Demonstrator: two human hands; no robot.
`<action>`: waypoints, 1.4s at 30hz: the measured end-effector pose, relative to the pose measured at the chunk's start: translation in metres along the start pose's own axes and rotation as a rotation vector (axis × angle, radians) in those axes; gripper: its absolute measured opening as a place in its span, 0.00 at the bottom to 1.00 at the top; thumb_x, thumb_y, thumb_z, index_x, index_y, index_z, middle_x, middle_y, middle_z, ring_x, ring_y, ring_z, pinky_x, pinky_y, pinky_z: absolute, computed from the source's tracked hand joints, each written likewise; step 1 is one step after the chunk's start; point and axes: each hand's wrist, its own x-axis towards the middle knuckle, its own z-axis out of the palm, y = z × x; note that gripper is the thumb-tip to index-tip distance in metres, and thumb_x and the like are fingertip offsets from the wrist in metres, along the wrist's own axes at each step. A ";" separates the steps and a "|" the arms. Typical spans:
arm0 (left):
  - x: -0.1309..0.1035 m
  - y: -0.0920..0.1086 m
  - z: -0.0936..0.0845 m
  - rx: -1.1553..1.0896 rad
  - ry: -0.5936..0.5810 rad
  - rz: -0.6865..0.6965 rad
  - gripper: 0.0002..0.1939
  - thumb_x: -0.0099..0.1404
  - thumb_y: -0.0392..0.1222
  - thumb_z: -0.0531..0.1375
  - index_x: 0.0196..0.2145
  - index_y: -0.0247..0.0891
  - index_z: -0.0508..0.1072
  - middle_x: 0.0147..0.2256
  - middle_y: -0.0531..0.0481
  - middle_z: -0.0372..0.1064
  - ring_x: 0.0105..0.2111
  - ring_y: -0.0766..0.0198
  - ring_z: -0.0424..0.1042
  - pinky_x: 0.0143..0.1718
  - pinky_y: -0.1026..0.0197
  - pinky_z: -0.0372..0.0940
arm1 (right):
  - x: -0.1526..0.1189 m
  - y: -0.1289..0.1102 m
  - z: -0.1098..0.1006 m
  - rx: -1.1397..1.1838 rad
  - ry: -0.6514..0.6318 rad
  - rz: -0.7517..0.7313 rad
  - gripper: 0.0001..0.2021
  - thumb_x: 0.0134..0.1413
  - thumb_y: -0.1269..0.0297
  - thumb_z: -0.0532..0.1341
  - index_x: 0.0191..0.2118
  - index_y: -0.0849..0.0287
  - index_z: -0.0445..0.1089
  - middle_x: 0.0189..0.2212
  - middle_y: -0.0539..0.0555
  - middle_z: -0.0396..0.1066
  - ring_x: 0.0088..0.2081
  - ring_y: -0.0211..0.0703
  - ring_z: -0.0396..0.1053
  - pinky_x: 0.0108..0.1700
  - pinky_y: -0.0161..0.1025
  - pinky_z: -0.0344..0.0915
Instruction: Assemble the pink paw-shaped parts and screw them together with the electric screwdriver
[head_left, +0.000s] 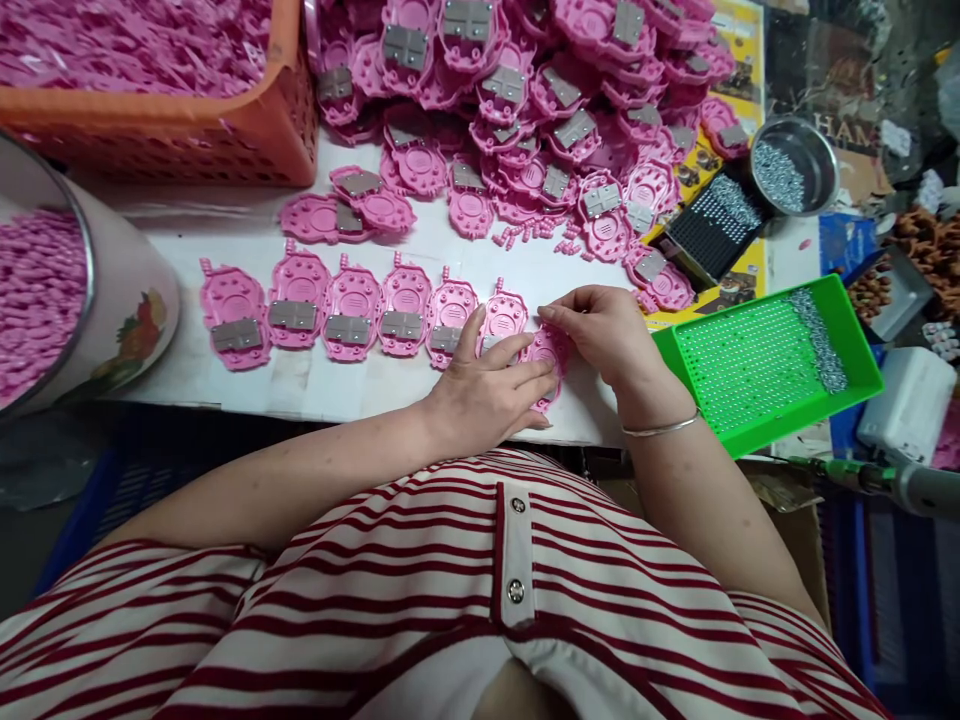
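Note:
Several pink plastic toy shells, each with a grey metal plate, form a row on the white tabletop; one shell [350, 305] lies near the middle. Small ridged pink pegs [446, 272] stick up at the top edges of most of them. My left hand [487, 390] rests with fingers stretched over the last two shells, touching the rightmost shell [551, 350] and partly covering its plate. At that shell's upper edge, my right hand [604, 330] pinches with thumb and forefinger; what lies between the fingertips is hidden.
A heap of pink shells [517, 90] fills the back, with loose pink pegs [525, 232] before it. An orange basket [300, 130] and a pink-filled pail [135, 290] stand left. Right are a green screw tray [750, 370], a black tray [697, 240] and a metal bowl [825, 165].

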 end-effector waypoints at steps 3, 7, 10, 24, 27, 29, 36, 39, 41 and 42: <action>0.000 0.000 0.000 0.001 0.000 0.004 0.16 0.68 0.50 0.61 0.50 0.43 0.76 0.50 0.52 0.77 0.56 0.48 0.68 0.68 0.28 0.26 | 0.002 -0.002 0.002 -0.147 0.009 -0.043 0.10 0.47 0.59 0.66 0.25 0.61 0.71 0.21 0.49 0.67 0.26 0.35 0.59 0.32 0.38 0.54; 0.000 0.001 0.000 -0.011 -0.009 -0.009 0.17 0.67 0.50 0.62 0.51 0.44 0.76 0.50 0.51 0.77 0.56 0.47 0.68 0.67 0.25 0.26 | 0.003 -0.001 0.005 -0.324 0.019 -0.080 0.09 0.47 0.60 0.66 0.29 0.60 0.70 0.26 0.50 0.69 0.29 0.37 0.61 0.34 0.39 0.53; 0.003 0.002 -0.001 -0.005 -0.015 -0.012 0.17 0.67 0.50 0.62 0.51 0.44 0.76 0.48 0.50 0.78 0.57 0.47 0.67 0.67 0.25 0.26 | 0.003 0.001 0.003 -0.314 0.024 -0.109 0.12 0.46 0.60 0.68 0.35 0.59 0.68 0.29 0.50 0.70 0.30 0.37 0.61 0.34 0.38 0.54; 0.002 -0.009 -0.005 0.104 0.008 -0.053 0.15 0.69 0.49 0.60 0.50 0.44 0.76 0.49 0.50 0.77 0.57 0.47 0.67 0.67 0.26 0.25 | 0.050 -0.012 -0.025 -0.746 0.379 -0.107 0.17 0.57 0.64 0.60 0.50 0.66 0.67 0.51 0.74 0.66 0.54 0.68 0.64 0.54 0.66 0.59; 0.001 -0.012 -0.007 0.109 0.006 -0.058 0.15 0.68 0.49 0.61 0.50 0.44 0.75 0.49 0.51 0.77 0.57 0.47 0.66 0.67 0.26 0.25 | 0.051 -0.015 -0.024 -0.822 0.387 -0.117 0.20 0.57 0.61 0.60 0.51 0.68 0.67 0.51 0.76 0.67 0.53 0.69 0.65 0.52 0.64 0.60; 0.000 -0.013 -0.007 0.110 -0.006 -0.059 0.15 0.68 0.48 0.61 0.50 0.44 0.75 0.50 0.51 0.76 0.57 0.47 0.66 0.67 0.27 0.25 | 0.042 -0.018 -0.027 -0.855 0.407 -0.122 0.22 0.59 0.56 0.59 0.51 0.70 0.67 0.50 0.78 0.68 0.52 0.71 0.66 0.51 0.63 0.61; 0.000 -0.017 -0.012 0.086 0.181 -0.096 0.26 0.66 0.58 0.60 0.55 0.40 0.71 0.58 0.42 0.69 0.57 0.50 0.66 0.69 0.35 0.35 | -0.029 -0.013 -0.082 -0.958 0.039 -0.539 0.22 0.62 0.50 0.57 0.51 0.62 0.70 0.39 0.64 0.75 0.42 0.56 0.72 0.42 0.48 0.63; 0.000 -0.014 -0.012 0.064 0.183 -0.086 0.30 0.66 0.61 0.59 0.58 0.41 0.68 0.59 0.43 0.67 0.60 0.49 0.63 0.69 0.35 0.35 | -0.058 0.004 -0.097 -0.965 -0.251 -0.783 0.17 0.63 0.52 0.56 0.51 0.57 0.69 0.44 0.57 0.76 0.43 0.49 0.72 0.44 0.44 0.63; 0.002 -0.009 -0.010 0.030 0.095 -0.002 0.28 0.67 0.61 0.58 0.58 0.42 0.69 0.58 0.45 0.70 0.60 0.49 0.62 0.69 0.34 0.31 | -0.070 0.015 -0.098 -1.005 -0.327 -0.841 0.15 0.64 0.56 0.56 0.52 0.55 0.69 0.49 0.54 0.75 0.46 0.48 0.72 0.47 0.45 0.62; 0.002 -0.006 -0.009 0.014 0.043 0.052 0.25 0.68 0.58 0.58 0.56 0.43 0.71 0.56 0.47 0.71 0.60 0.49 0.63 0.69 0.34 0.30 | -0.074 0.020 -0.096 -1.032 -0.337 -0.848 0.14 0.64 0.59 0.55 0.52 0.55 0.69 0.50 0.54 0.75 0.47 0.48 0.72 0.47 0.45 0.62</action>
